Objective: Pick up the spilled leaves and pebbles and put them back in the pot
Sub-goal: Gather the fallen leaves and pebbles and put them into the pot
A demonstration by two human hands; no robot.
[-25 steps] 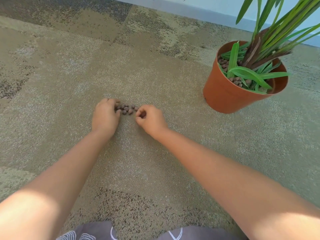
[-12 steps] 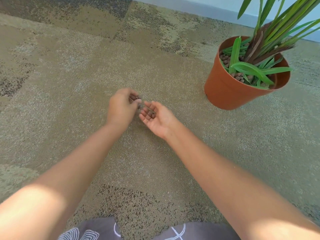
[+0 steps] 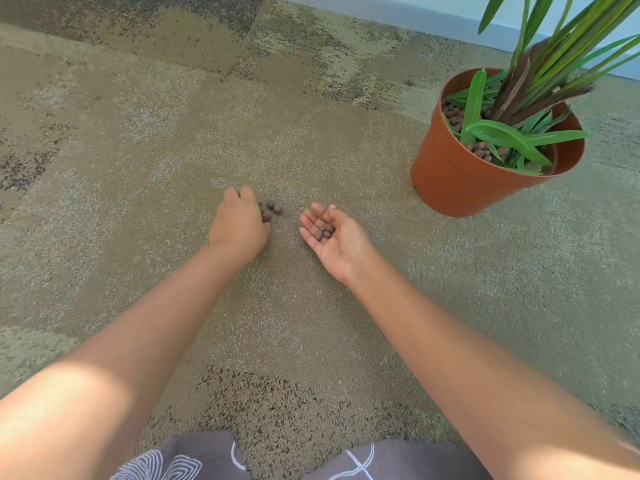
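A few brown pebbles (image 3: pixel 272 208) lie on the carpet in the middle of the view. My left hand (image 3: pixel 239 221) rests palm down just left of them, its fingertips touching the pile. My right hand (image 3: pixel 334 239) is held palm up a little to the right, cupping several pebbles (image 3: pixel 323 232) on its fingers. The orange pot (image 3: pixel 460 174) stands at the right, tilted slightly, with a green plant, loose leaves and pebbles inside. No spilled leaves show on the floor.
Mottled beige and brown carpet (image 3: pixel 173 133) covers the floor. A pale wall with a grey skirting (image 3: pixel 398 12) runs along the top. My patterned grey shorts (image 3: pixel 207 459) show at the bottom edge.
My right hand turned palm up and now carries pebbles. My left hand lifted, met the right hand, then came back down to the fewer pebbles left on the carpet.
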